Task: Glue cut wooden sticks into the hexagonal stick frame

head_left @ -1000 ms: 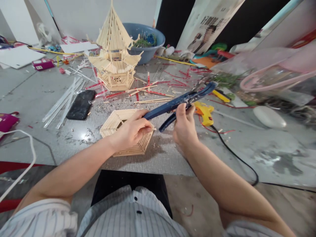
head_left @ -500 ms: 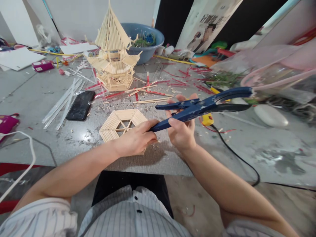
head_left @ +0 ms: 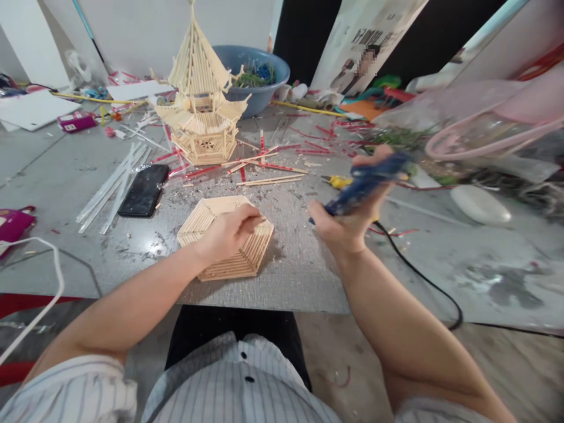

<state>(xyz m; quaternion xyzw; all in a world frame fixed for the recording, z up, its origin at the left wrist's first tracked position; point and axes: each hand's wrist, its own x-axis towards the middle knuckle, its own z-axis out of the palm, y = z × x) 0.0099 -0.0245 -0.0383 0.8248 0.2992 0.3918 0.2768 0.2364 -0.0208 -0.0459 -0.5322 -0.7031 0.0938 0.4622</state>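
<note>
"What was on the surface (head_left: pixel 304 291)?"

"Scraps and loose sticks (head_left: pixel 271 178) everywhere, with a stick pagoda (head_left: pixel 205 123) at the back, in front of a blue basin (head_left: pixel 277 76). The hexagon (head_left: pixel 233 264) lay flat near the front edge, right of the phone (head_left: pixel 144 191)."

"And the hands?"

"The left hand (head_left: pixel 222 235) was over the hexagon, its fingers bunched. I couldn't tell whether they pinched a bit of stick. The right hand (head_left: pixel 348 232) was wrapped around the blue cutter (head_left: pixel 355 195), raised off the surface to the hexagon's right, partly in front of the yellow glue gun (head_left: pixel 338 182)."

"How did you judge their handling?"

"The hexagon looked light and stiff, but fragile where the sticks met. I'd have taken it by opposite outer edges, without pressing the middle."

"The cutter?"

"Rigid, probably heavier, and smooth enough to slip a little. Best held around both handles, fingers clear of the head. It was too blurred to see how its blades stood."
</note>
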